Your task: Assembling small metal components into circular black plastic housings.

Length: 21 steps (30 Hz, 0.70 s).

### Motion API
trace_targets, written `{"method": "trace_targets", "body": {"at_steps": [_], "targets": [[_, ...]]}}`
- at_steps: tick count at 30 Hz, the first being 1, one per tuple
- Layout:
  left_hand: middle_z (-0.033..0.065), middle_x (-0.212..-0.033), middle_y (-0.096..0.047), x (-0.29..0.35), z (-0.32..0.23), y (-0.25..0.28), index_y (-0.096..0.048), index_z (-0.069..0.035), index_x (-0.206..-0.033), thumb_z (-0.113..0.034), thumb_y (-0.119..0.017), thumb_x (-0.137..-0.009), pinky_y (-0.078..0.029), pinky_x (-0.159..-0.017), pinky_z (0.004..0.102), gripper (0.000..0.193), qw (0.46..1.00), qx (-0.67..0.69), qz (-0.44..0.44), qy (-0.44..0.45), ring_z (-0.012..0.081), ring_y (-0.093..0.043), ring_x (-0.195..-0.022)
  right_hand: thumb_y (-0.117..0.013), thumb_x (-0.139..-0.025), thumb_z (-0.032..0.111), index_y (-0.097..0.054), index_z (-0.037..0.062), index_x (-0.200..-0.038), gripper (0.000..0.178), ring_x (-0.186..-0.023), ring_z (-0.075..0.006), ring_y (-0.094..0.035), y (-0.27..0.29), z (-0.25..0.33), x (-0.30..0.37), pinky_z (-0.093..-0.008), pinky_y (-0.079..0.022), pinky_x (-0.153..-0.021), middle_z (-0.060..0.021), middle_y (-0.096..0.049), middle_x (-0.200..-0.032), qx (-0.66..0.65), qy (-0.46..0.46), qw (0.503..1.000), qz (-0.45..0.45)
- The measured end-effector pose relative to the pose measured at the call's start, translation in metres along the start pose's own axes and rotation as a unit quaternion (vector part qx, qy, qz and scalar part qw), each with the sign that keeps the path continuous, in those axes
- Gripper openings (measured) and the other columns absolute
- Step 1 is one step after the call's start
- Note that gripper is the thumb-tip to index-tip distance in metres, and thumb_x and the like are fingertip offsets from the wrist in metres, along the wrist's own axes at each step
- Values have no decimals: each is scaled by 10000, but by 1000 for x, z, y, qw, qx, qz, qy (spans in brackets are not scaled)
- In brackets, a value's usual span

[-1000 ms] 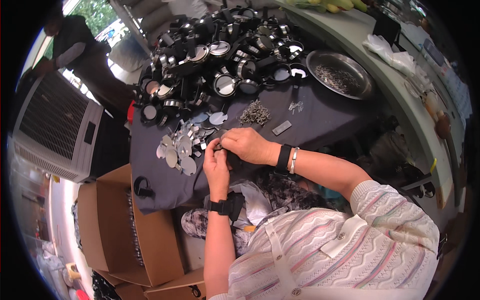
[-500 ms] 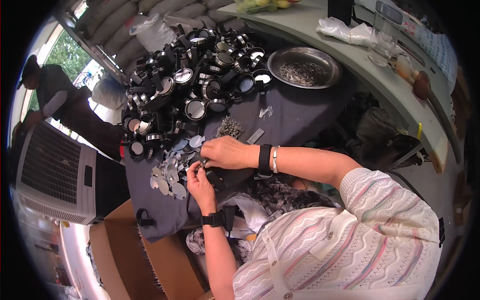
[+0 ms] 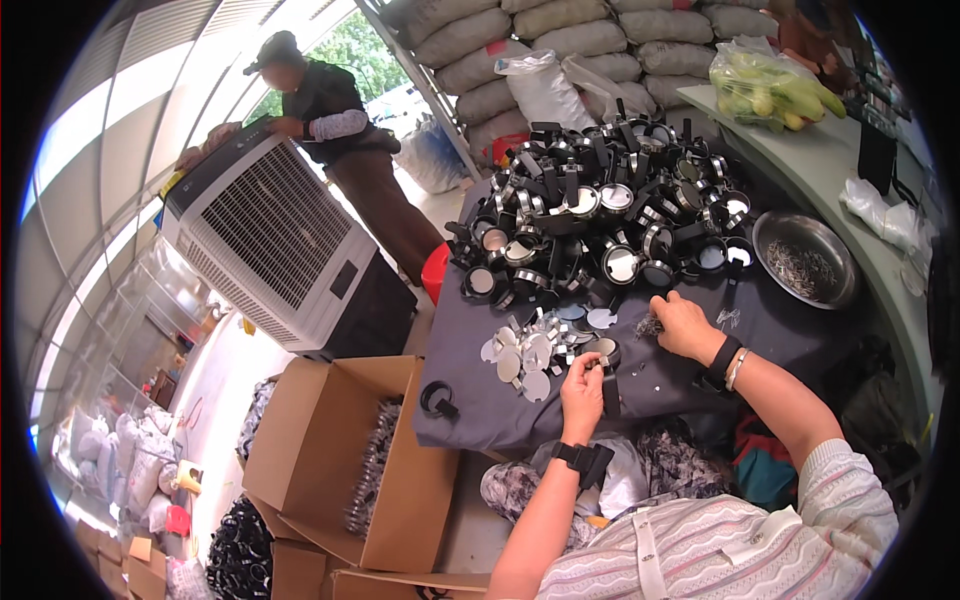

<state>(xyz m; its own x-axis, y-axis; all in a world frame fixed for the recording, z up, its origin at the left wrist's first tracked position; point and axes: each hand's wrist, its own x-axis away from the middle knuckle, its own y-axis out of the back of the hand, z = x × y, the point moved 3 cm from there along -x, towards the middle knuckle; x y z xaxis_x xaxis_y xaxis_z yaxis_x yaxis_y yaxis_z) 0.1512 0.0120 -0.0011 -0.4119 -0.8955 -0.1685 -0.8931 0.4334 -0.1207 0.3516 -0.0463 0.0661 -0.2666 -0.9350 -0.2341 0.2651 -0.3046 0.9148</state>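
Observation:
My left hand (image 3: 580, 400) is closed on a round metal-rimmed part with a black handle (image 3: 612, 394), its ring lying just beyond my fingertips. With fingers bent together, my right hand (image 3: 688, 328) reaches into a small heap of tiny grey metal pieces (image 3: 648, 326); what its fingertips pinch is hidden. Flat silvery discs with tabs (image 3: 535, 386) lie in a loose pile left of my left hand. Beyond both hands rises a big heap of black-handled round metal parts (image 3: 620, 264). A few thin metal pins (image 3: 728, 318) rest right of my right hand.
A steel bowl (image 3: 765, 262) of small metal pins stands at the right of the dark cloth (image 3: 470, 420). Open cardboard boxes (image 3: 300, 430) are at the lower left. A person (image 3: 335, 130) stands by a large air cooler (image 3: 280, 235). A pale counter (image 3: 900, 250) runs along the right.
The head view has swung left and up. My right hand has parted from my left and moved to the heap of tiny pieces. My left hand keeps hold of the black-handled part.

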Motion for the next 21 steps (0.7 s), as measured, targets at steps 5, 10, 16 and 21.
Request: {"method": "trace_targets", "body": {"at_steps": [5, 10, 16, 21], "targets": [[-60, -843, -528, -7, 4, -2, -592, -46, -1057, -43, -532, -905, -346, -571, 159, 163, 1000, 4, 8, 16, 0, -416, -666, -643, -678, 8, -536, 62, -1031, 373, -930, -377, -565, 8, -11, -4, -442, -456, -824, -196, -538, -990, -57, 5, 998, -24], [-41, -812, -534, -16, 21, 5, -570, -85, -1092, -93, -503, -929, -498, -434, 215, 177, 999, -28, 7, -38, 21, -508, -543, -694, -690, 53, -573, 44, -978, 313, -913, -357, -582, 25, 10, 1, -428, -469, -784, -172, -557, -965, 69, 62, 995, -35], [-45, -794, -522, -11, 10, 4, -567, -62, -1087, -73, -513, -924, -444, -499, 192, 173, 1000, -21, 16, -16, 21, -474, -594, -774, -696, 147, -592, 20, -1078, 442, -741, -197, -586, 148, 100, 25, -282, -472, -657, -121, -585, -924, -318, 287, 854, -295], [-55, -680, -473, 0, -11, -3, -554, -49, -1081, -83, -514, -934, -439, -476, 199, 156, 998, 58, 11, 25, 12, -417, -580, -753, -737, 417, -419, -95, -1252, 799, -756, -145, -492, 250, 137, 85, -239, -384, -671, -98, -506, -990, -259, 558, 667, -420]]}}
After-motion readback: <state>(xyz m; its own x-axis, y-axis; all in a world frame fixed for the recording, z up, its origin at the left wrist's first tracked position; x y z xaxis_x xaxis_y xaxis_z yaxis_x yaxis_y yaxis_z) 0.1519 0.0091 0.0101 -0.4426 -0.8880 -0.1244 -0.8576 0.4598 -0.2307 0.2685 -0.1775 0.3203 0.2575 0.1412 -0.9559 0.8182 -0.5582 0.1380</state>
